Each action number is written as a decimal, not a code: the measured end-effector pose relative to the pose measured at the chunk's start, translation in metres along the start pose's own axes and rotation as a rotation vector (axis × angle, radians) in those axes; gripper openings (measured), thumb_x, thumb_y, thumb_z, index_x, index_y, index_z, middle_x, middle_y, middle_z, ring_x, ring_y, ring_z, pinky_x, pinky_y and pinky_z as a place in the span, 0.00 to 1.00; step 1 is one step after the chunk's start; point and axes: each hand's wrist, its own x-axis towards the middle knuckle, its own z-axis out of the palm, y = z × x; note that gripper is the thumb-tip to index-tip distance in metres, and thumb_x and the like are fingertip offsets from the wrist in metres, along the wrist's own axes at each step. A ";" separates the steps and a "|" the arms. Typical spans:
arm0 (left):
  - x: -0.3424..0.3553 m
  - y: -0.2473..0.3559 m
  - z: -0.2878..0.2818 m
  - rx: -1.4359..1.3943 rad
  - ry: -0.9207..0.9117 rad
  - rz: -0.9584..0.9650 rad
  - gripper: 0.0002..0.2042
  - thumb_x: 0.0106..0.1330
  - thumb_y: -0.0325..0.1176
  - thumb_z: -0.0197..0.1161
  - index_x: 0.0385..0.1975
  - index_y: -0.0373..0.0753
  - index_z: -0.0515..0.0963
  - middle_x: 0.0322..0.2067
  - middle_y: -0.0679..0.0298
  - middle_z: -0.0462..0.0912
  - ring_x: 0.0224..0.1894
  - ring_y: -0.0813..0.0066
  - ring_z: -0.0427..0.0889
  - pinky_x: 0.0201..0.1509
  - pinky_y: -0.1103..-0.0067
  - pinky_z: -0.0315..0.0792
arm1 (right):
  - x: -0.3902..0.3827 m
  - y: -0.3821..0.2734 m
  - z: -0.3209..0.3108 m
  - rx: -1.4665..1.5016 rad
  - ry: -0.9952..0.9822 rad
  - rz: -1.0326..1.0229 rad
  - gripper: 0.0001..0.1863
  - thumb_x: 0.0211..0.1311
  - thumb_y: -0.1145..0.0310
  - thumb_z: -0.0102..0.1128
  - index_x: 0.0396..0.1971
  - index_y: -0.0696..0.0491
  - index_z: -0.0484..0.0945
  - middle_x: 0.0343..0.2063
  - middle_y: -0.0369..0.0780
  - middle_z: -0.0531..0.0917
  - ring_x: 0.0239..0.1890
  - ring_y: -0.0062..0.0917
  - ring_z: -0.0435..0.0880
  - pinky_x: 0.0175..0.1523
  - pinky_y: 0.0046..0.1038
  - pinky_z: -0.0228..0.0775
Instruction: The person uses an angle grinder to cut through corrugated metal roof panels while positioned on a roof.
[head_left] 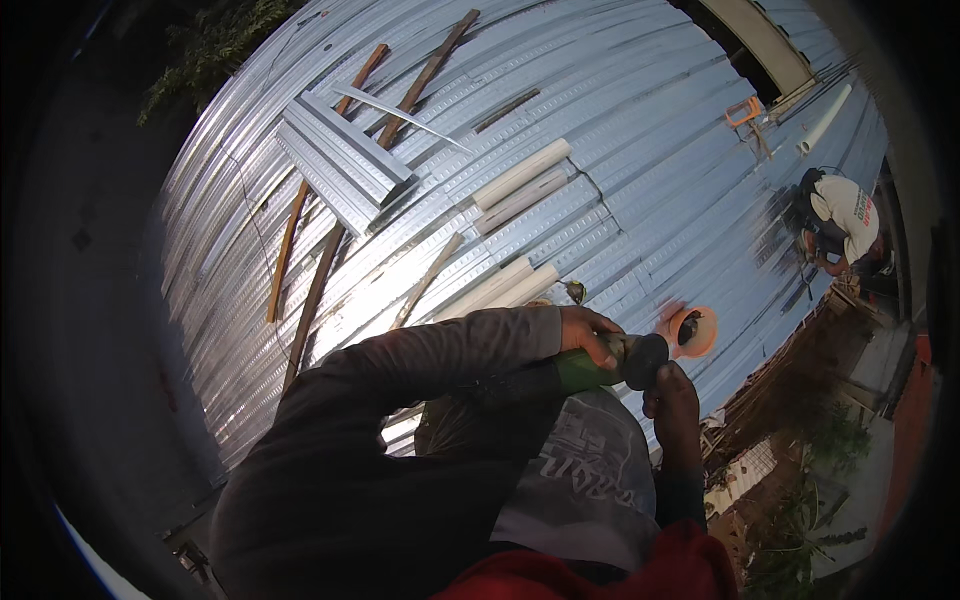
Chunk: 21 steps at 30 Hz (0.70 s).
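Note:
I hold a green angle grinder (575, 372) across my body. My left hand (590, 330) is wrapped over the tool near its head, thumb pointing down. On the head sits a dark round disc (642, 355); my right hand (672, 395) grips its lower edge with curled fingers. Just beyond it on the metal roofing stands an orange bucket (704, 330) with something dark inside.
Corrugated metal sheeting (650, 180) slopes away, bearing wooden boards (430, 75), stacked metal strips (340, 160), white pipes (520, 175) and an orange tool (742, 112). A co-worker (845, 220) crouches at the right near the roof's edge, which drops toward plants (830, 440).

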 end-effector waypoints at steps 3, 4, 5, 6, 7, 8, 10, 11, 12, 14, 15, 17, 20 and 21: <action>0.016 0.014 -0.010 -0.025 0.013 -0.086 0.41 0.59 0.35 0.77 0.72 0.32 0.66 0.61 0.53 0.79 0.60 0.62 0.81 0.66 0.71 0.73 | 0.021 0.000 -0.005 0.337 0.063 -0.139 0.12 0.75 0.60 0.64 0.34 0.51 0.75 0.18 0.28 0.68 0.18 0.12 0.62 0.25 0.20 0.54; 0.027 0.016 -0.016 -0.067 0.015 -0.094 0.41 0.60 0.34 0.77 0.73 0.31 0.64 0.61 0.52 0.79 0.60 0.61 0.82 0.67 0.70 0.74 | 0.029 0.005 -0.012 0.504 0.094 -0.214 0.12 0.75 0.59 0.64 0.35 0.51 0.76 0.19 0.28 0.69 0.18 0.12 0.62 0.25 0.20 0.55; 0.037 0.016 -0.018 -0.133 0.006 -0.110 0.40 0.61 0.34 0.74 0.73 0.31 0.63 0.60 0.51 0.79 0.61 0.60 0.81 0.68 0.69 0.74 | 0.034 0.005 -0.020 0.554 0.205 -0.227 0.12 0.74 0.59 0.64 0.35 0.51 0.77 0.19 0.28 0.69 0.18 0.12 0.63 0.25 0.20 0.55; 0.050 0.020 -0.018 -0.086 0.040 -0.133 0.39 0.63 0.34 0.72 0.74 0.31 0.61 0.61 0.51 0.79 0.61 0.61 0.82 0.67 0.69 0.74 | 0.043 0.009 -0.031 0.611 0.308 -0.243 0.12 0.74 0.59 0.65 0.35 0.52 0.78 0.20 0.28 0.70 0.19 0.12 0.63 0.25 0.21 0.56; 0.070 0.020 -0.019 -0.094 0.057 -0.141 0.39 0.64 0.36 0.71 0.74 0.32 0.61 0.60 0.51 0.79 0.60 0.61 0.82 0.65 0.69 0.76 | 0.051 0.015 -0.052 0.575 0.374 -0.202 0.12 0.75 0.59 0.64 0.35 0.52 0.78 0.20 0.28 0.70 0.19 0.12 0.63 0.25 0.21 0.56; 0.091 0.014 -0.023 -0.105 0.072 -0.149 0.40 0.64 0.37 0.70 0.74 0.32 0.60 0.59 0.50 0.80 0.59 0.60 0.83 0.63 0.69 0.77 | 0.058 0.026 -0.072 0.536 0.441 -0.153 0.12 0.75 0.60 0.63 0.35 0.52 0.78 0.21 0.28 0.70 0.19 0.12 0.63 0.25 0.21 0.56; 0.123 0.012 -0.019 -0.145 0.076 -0.207 0.40 0.63 0.40 0.71 0.74 0.34 0.60 0.57 0.51 0.80 0.57 0.58 0.84 0.59 0.68 0.80 | 0.074 0.068 -0.112 0.485 0.544 -0.058 0.12 0.75 0.60 0.64 0.34 0.53 0.79 0.21 0.29 0.71 0.18 0.12 0.64 0.24 0.21 0.56; 0.144 0.010 -0.017 -0.166 0.064 -0.229 0.41 0.63 0.41 0.71 0.74 0.34 0.61 0.55 0.51 0.80 0.56 0.56 0.85 0.58 0.67 0.81 | 0.087 0.110 -0.133 0.463 0.604 -0.021 0.13 0.74 0.59 0.65 0.34 0.53 0.80 0.21 0.29 0.72 0.18 0.12 0.65 0.24 0.21 0.57; 0.165 0.005 -0.016 -0.220 0.028 -0.270 0.41 0.62 0.43 0.72 0.73 0.35 0.61 0.54 0.52 0.80 0.55 0.54 0.85 0.56 0.66 0.83 | 0.103 0.152 -0.163 0.442 0.667 0.004 0.13 0.73 0.59 0.66 0.34 0.54 0.81 0.21 0.29 0.73 0.18 0.12 0.66 0.24 0.21 0.58; 0.197 -0.024 -0.018 -0.362 -0.007 -0.335 0.41 0.62 0.47 0.71 0.72 0.36 0.61 0.54 0.51 0.80 0.53 0.48 0.86 0.54 0.63 0.84 | 0.139 0.260 -0.207 0.448 0.843 0.223 0.14 0.70 0.59 0.69 0.32 0.55 0.81 0.20 0.31 0.75 0.16 0.13 0.68 0.21 0.22 0.60; 0.210 -0.039 -0.018 -0.445 0.001 -0.367 0.40 0.63 0.48 0.71 0.71 0.36 0.61 0.54 0.50 0.79 0.53 0.44 0.85 0.54 0.61 0.84 | 0.157 0.310 -0.228 0.415 0.896 0.314 0.15 0.68 0.58 0.71 0.31 0.55 0.82 0.20 0.31 0.76 0.16 0.14 0.68 0.20 0.22 0.60; 0.235 -0.090 -0.034 -0.576 0.036 -0.492 0.38 0.69 0.51 0.66 0.72 0.34 0.60 0.63 0.46 0.74 0.57 0.42 0.83 0.60 0.58 0.81 | 0.189 0.437 -0.265 0.407 1.007 0.363 0.15 0.66 0.59 0.73 0.29 0.55 0.83 0.19 0.32 0.77 0.15 0.15 0.70 0.18 0.23 0.58; 0.270 -0.156 -0.047 -0.620 0.125 -0.518 0.40 0.70 0.51 0.65 0.73 0.32 0.58 0.68 0.44 0.69 0.59 0.45 0.82 0.61 0.58 0.80 | 0.247 0.490 -0.322 0.582 1.065 0.418 0.15 0.68 0.58 0.70 0.29 0.54 0.83 0.19 0.30 0.75 0.16 0.14 0.67 0.20 0.23 0.58; 0.275 -0.175 -0.049 -0.660 0.187 -0.555 0.39 0.69 0.50 0.66 0.72 0.31 0.60 0.67 0.46 0.71 0.58 0.46 0.82 0.60 0.59 0.81 | 0.269 0.497 -0.343 0.573 1.079 0.382 0.14 0.69 0.58 0.69 0.29 0.54 0.83 0.19 0.30 0.73 0.17 0.13 0.67 0.21 0.22 0.58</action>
